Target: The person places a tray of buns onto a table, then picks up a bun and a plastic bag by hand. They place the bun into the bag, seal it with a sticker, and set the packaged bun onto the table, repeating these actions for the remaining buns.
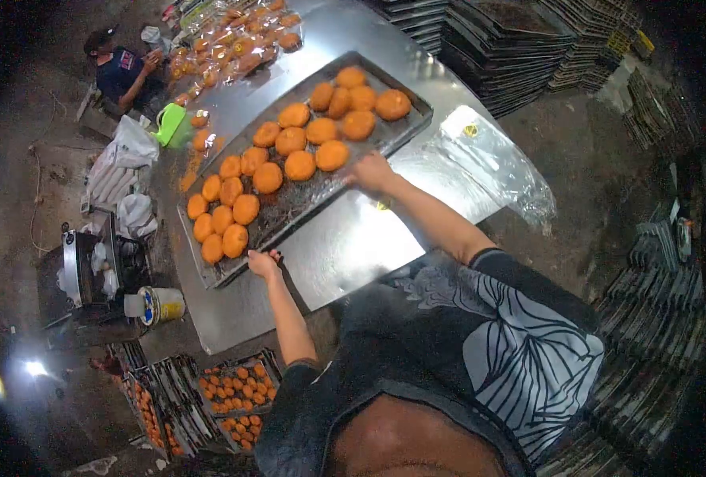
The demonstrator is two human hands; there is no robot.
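Observation:
A dark metal baking tray (287,203) lies at a slant over the shiny metal table (353,258). It carries many round, orange-brown buns (291,141), grouped toward its far side and both ends, with bare tray along the near side. My left hand (264,262) is closed on the tray's near edge, close to the left end. Further right, my right hand (371,172) grips the same edge, its fingers partly over the rim.
Bagged buns (234,48) are piled at the table's far end, near a seated person (122,71). Clear plastic bags (492,155) lie on the right. A green container (170,123), a bucket (162,305), racked bun trays (237,385) and stacked trays (520,56) surround the table.

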